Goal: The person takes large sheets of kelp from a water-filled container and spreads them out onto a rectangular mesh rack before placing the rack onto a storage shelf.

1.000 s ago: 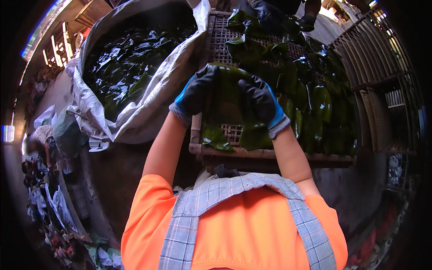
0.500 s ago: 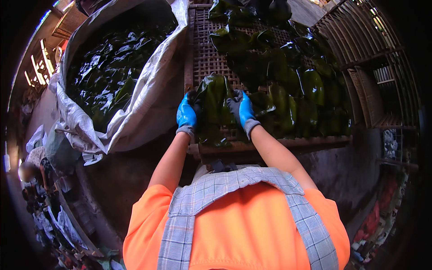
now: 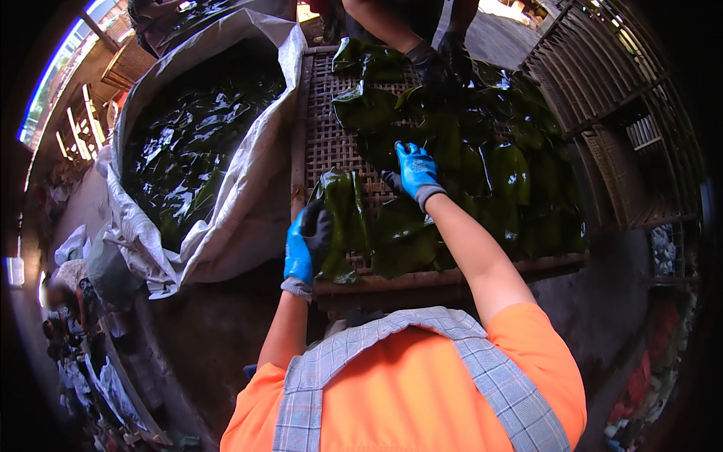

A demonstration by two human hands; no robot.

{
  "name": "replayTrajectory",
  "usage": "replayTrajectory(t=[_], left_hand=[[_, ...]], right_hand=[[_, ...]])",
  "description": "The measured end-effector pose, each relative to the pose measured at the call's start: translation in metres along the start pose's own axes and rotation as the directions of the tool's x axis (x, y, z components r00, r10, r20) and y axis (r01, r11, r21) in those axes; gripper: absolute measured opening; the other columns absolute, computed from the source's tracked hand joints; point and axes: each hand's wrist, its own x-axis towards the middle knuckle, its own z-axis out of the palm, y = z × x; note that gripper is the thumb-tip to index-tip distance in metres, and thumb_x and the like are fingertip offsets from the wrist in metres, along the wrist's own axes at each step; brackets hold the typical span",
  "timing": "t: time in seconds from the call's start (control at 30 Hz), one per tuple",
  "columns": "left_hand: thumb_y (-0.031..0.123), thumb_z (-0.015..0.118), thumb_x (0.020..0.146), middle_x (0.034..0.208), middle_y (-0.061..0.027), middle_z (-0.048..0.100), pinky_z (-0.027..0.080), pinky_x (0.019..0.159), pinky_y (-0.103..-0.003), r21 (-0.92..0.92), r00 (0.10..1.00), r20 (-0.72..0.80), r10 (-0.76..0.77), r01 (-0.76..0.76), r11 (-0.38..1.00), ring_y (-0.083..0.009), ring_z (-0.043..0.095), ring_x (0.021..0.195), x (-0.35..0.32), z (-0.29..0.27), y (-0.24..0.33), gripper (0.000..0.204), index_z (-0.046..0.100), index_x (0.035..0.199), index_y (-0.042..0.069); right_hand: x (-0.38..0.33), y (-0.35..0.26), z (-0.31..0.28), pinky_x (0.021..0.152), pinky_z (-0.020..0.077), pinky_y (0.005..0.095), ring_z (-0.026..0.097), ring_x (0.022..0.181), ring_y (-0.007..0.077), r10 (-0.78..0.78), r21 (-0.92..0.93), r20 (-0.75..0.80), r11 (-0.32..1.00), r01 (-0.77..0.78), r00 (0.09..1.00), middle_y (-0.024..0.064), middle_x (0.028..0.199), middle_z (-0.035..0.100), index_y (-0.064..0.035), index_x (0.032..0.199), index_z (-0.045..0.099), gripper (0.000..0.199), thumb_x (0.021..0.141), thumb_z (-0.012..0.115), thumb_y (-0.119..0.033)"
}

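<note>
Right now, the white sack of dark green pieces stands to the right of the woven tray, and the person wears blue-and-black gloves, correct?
Not quite: in the head view, the white sack of green pieces stands to the left of the woven tray. The person does wear blue-and-black gloves.

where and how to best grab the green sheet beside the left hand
I'd probably pinch the green sheet at its upper right edge, coming from the right: that edge looks folded up, and bare woven tray beside it leaves room.

Gloved hands (image 3: 418, 170) at green leaves (image 3: 510, 175), woven tray (image 3: 319, 124) beneath, white sack (image 3: 230, 197) at left
</note>
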Motion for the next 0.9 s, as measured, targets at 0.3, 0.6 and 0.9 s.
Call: replayTrajectory(t=[0.3,0.6,0.9], left_hand=[[0.021,0.054,0.095,0.088,0.0032,0.059,0.043,0.071,-0.021,-0.018,0.976,0.210,-0.055,0.060,0.998,-0.0053,0.051,0.079,0.031,0.080,0.011,0.022,0.059,0.107,0.004],[0.006,0.056,0.084,0.138,-0.0143,0.042,0.036,0.104,-0.033,-0.402,0.875,0.471,0.110,0.102,0.910,-0.0243,0.044,0.124,0.060,0.102,-0.045,0.059,0.035,0.138,0.001],[0.003,0.049,0.089,0.120,-0.0098,0.059,0.045,0.092,-0.030,-0.057,0.859,0.479,0.182,-0.176,0.983,-0.0200,0.057,0.107,0.044,0.068,0.033,0.035,0.051,0.124,-0.002]], right_hand=[[0.039,0.040,0.022,0.070,0.0487,0.0334,0.059,0.079,0.0194,-0.088,0.864,0.414,0.351,-0.361,0.906,0.0085,0.082,0.063,-0.0035,0.094,0.061,0.023,0.084,0.058,-0.025],[0.001,0.045,-0.106,0.087,0.0495,0.0335,0.062,0.098,0.0189,-0.562,0.387,0.189,-0.711,-0.587,0.805,0.0090,0.111,0.063,0.0011,0.115,0.056,0.030,0.092,0.053,-0.018],[-0.010,0.076,-0.086,0.076,0.0479,0.0240,0.059,0.083,0.0088,0.179,0.886,0.165,0.405,-0.226,0.970,0.0032,0.090,0.067,0.0003,0.108,0.061,0.027,0.084,0.064,-0.011]])
